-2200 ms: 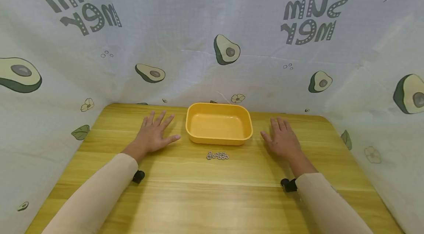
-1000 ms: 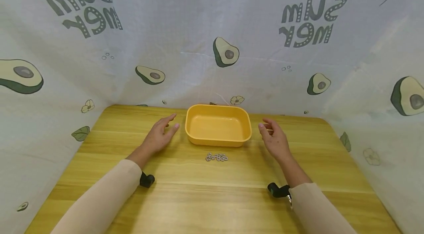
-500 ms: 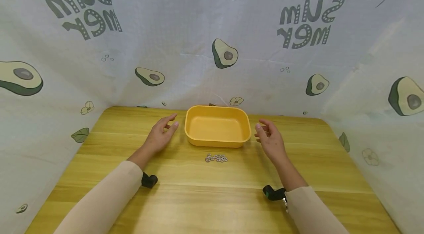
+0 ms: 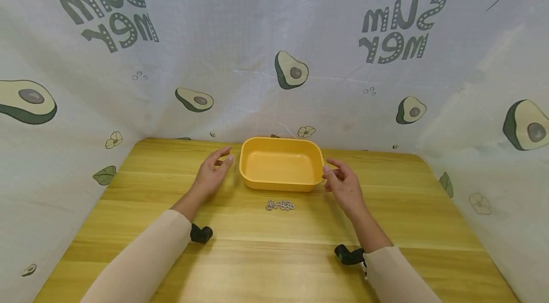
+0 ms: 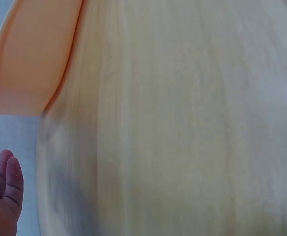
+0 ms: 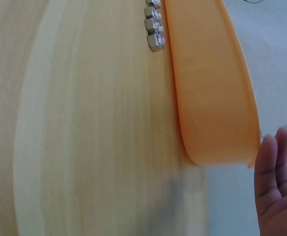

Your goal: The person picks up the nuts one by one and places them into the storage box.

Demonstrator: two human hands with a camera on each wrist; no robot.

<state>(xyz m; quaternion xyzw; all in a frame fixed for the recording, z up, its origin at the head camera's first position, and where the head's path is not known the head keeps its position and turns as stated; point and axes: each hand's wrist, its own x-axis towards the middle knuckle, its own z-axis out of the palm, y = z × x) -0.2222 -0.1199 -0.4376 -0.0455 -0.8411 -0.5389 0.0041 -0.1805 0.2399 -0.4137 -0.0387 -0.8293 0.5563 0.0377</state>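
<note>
A yellow rectangular tray (image 4: 280,186) stands near the back edge of the table, with nothing inside it. My left hand (image 4: 211,175) is to its left, a small gap from the wall, fingers loosely bent and holding nothing. On the other side my right hand (image 4: 344,186) has its fingertips right at the tray's right rim, fingers relaxed. Several small metal nuts (image 4: 280,205) lie in a cluster in front of the tray. The right wrist view shows some of these nuts (image 6: 156,42) beside the tray wall (image 6: 217,98).
The wooden table (image 4: 274,260) reaches back to a pale cloth (image 4: 240,45) printed with avocados and lettering, which hangs behind it and at both sides. A black wrist camera (image 4: 201,234) sits under the left forearm, another camera (image 4: 348,255) under the right.
Both hands have turned from lying flat, fingers spread, to thumbs up with fingers bent. The right hand has moved left to the tray's rim; the left has shifted slightly right. Tray and nuts stay put.
</note>
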